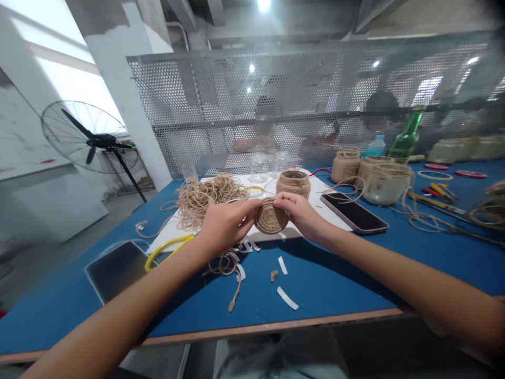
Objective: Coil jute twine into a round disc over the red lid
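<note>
A round jar lid covered in coiled jute twine (271, 218) is held up over the table's near middle, its flat face turned toward me. My left hand (226, 223) pinches its left edge between thumb and fingers. At the upper right edge, my right hand (302, 213) grips the same lid. Just behind it stands a twine-wrapped jar (294, 181) with an open mouth. To the left of the lid lies a big loose heap of jute twine (211, 195) on a white board (315, 216).
Clear glass jars (259, 167) stand behind. A phone (355, 211), more wrapped jars (346, 164) and a green bottle (408, 134) are at right. A dark tablet (122, 268) and yellow ring (168, 247) lie left. Paper strips (287, 298) lie in front. People sit beyond the mesh screen (221, 100).
</note>
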Tool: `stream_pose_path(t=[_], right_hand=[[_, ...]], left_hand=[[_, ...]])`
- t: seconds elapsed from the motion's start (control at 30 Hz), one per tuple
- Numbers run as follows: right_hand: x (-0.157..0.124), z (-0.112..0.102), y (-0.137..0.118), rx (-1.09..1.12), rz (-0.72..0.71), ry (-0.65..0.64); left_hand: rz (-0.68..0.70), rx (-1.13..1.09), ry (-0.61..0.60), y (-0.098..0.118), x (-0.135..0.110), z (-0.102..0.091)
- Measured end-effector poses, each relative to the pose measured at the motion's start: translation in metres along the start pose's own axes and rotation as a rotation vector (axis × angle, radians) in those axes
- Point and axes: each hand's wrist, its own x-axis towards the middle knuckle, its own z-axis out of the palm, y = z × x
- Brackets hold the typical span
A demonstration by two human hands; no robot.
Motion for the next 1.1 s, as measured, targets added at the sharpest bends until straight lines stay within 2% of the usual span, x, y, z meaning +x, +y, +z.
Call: stream_pose_path(t=[0.2,0.43,0.67,0.93,1.1], right_hand=[[-0.0009,-0.0001,0.0008,0.037,0.01,-0.014],[-0.0009,0.0015,-0.0008,0.035,0.039,-0.008],[0.0022,-0.0007,0.0047,-0.066,0.021,0.009],[0.0003,-0.0011,0.0024,-0.096,-0.059,0.021],[0.0024,-0.0067,0.0069,-0.165,-0.029,-0.02]], left_hand=[[-0.01,0.04,-0.044,0.0009,0.001,-0.0012],[-0.044,-0.237,-0.141,0.002,-0.0001,0.0031],[-0.024,-0.328,-0.092,0.0025,0.0011,0.0057],[-0.024,-0.343,-0.092,0.0072,0.0017,0.0021],[-0.067,-0.386,-0.119,0.0045,0.0028,0.0012]])
